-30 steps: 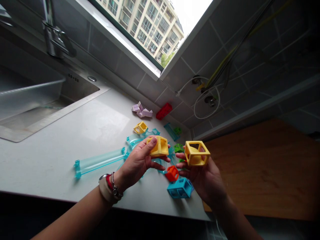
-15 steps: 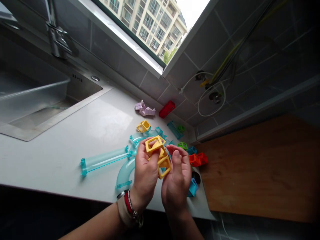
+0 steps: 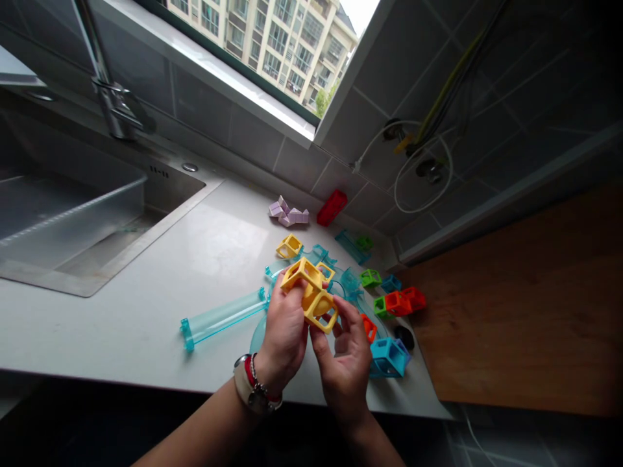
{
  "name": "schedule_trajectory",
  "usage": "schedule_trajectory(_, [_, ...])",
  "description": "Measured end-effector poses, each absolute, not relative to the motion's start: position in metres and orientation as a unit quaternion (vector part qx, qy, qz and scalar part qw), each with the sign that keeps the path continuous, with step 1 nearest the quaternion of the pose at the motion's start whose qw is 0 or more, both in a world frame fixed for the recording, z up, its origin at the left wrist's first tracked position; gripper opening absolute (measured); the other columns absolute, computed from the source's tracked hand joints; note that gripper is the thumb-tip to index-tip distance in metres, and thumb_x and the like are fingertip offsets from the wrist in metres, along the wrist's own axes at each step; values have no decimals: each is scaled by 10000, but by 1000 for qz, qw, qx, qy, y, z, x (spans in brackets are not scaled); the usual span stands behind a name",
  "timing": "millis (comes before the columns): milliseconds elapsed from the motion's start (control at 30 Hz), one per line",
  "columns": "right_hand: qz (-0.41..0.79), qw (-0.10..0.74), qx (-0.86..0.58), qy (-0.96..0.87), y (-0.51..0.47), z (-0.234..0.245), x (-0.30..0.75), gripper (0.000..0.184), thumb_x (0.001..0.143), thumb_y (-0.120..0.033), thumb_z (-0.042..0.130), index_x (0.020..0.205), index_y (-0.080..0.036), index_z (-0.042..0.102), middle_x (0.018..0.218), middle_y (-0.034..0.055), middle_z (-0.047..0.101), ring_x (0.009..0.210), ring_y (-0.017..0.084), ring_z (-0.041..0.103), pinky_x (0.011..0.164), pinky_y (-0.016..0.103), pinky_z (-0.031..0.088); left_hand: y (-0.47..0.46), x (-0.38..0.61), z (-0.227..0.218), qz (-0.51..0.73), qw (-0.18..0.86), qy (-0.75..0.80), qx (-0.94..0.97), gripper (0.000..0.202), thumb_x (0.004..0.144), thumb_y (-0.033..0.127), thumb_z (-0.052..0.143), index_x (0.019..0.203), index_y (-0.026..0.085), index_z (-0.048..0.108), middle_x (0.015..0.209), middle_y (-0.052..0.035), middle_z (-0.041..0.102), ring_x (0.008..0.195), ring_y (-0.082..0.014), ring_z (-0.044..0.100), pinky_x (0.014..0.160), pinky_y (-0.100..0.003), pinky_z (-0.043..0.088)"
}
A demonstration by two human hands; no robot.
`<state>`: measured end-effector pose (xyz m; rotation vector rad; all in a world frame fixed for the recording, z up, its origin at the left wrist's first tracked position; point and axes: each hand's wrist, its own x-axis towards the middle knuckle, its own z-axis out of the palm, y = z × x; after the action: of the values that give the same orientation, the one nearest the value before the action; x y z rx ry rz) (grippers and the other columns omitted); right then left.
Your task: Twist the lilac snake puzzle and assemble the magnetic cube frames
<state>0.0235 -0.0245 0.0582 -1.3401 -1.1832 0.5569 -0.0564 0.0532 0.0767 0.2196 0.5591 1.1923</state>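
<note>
My left hand (image 3: 283, 331), with a watch and bracelets at its wrist, is closed around a joined cluster of yellow open-frame toy blocks (image 3: 302, 272). My right hand (image 3: 346, 370) pinches the lower block of that cluster between thumb and fingers. Some fingertips are hidden behind the blocks. Beneath and behind the hands lie translucent teal track pieces, including a long straight chute (image 3: 224, 319). A single yellow block (image 3: 289, 246) sits behind the cluster. To the right of my right hand are a blue block (image 3: 388, 357) and red-orange blocks (image 3: 403, 301).
A steel sink (image 3: 175, 201) with a clear plastic bin (image 3: 97, 207) is at the left, below a faucet (image 3: 114, 107). Purple blocks (image 3: 288, 213) and a red block (image 3: 331, 207) lie near the wall. A wooden board (image 3: 506, 311) borders the white counter (image 3: 146, 298) at right.
My right hand has gone from cupped beside the yellow cluster to pinching its lower block. The cluster has turned slightly, and the view has shifted a little.
</note>
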Motion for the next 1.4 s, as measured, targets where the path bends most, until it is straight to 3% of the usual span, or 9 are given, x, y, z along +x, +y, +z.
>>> schedule_trajectory(300, [454,664,-506,-311,-28,88,48,275,940,-360,749,1198,-279,706,1300,55,721,1126,235,723,926,372,623,46,-69,92,500,832,132,199,330,895,209,699,1216,209,622,1209,-69,697,1109,-239,693,963,-348,551])
schedule_trajectory(433, [487,655,-502,-284,-36,94,59,310,918,-408,769,1191,-274,710,1309,56,709,974,217,762,755,308,649,46,-68,92,480,844,124,206,283,998,341,601,1252,217,624,1307,-94,671,1176,-241,669,1007,-373,539])
schedule_trajectory(600, [549,651,-468,-234,-50,97,65,324,927,-381,755,1214,-243,697,1097,59,767,897,220,777,687,285,654,47,-67,88,480,827,130,261,304,958,273,632,1261,278,606,1397,-87,652,1164,-283,708,1047,-471,532])
schedule_trajectory(800, [654,647,-365,-140,-63,93,68,307,971,-482,660,1046,-197,747,896,43,764,672,167,760,519,197,595,52,-72,86,507,776,131,351,282,948,230,653,1205,344,667,1511,-22,594,1182,-238,702,1012,-382,567])
schedule_trajectory(967, [644,667,-359,-105,-69,91,75,348,919,-536,717,1030,-208,744,875,35,746,610,143,729,508,189,582,61,-79,84,492,735,128,450,261,904,213,739,1119,358,711,1555,-19,560,1190,-278,707,997,-445,589])
schedule_trajectory(1067, [636,676,-356,-107,-74,89,79,316,964,-504,668,1086,-219,730,985,56,733,711,159,733,545,209,596,67,-83,84,452,707,130,528,258,879,160,772,1084,312,733,1517,-59,595,1167,-299,726,989,-456,598])
schedule_trajectory(1200, [632,676,-354,-133,-78,86,81,297,913,-400,769,1166,-258,708,1147,44,672,887,170,715,633,222,614,72,-85,85,401,690,153,584,435,845,125,806,1236,274,685,1467,-136,630,1188,-338,716,964,-448,619])
schedule_trajectory(1300, [631,666,-368,-151,-75,87,83,432,864,-299,831,1265,-286,670,1154,27,641,871,136,685,661,213,609,73,-84,87,367,699,163,592,474,843,139,817,1276,253,660,1433,-159,653,1222,-348,697,970,-437,619])
schedule_trajectory(1400, [624,669,-373,-156,-69,88,83,385,863,-271,834,1216,-254,682,1107,24,647,828,113,660,666,205,599,73,-81,88,345,701,176,599,452,845,135,815,1261,231,665,1427,-159,657,1253,-341,678,1004,-426,602])
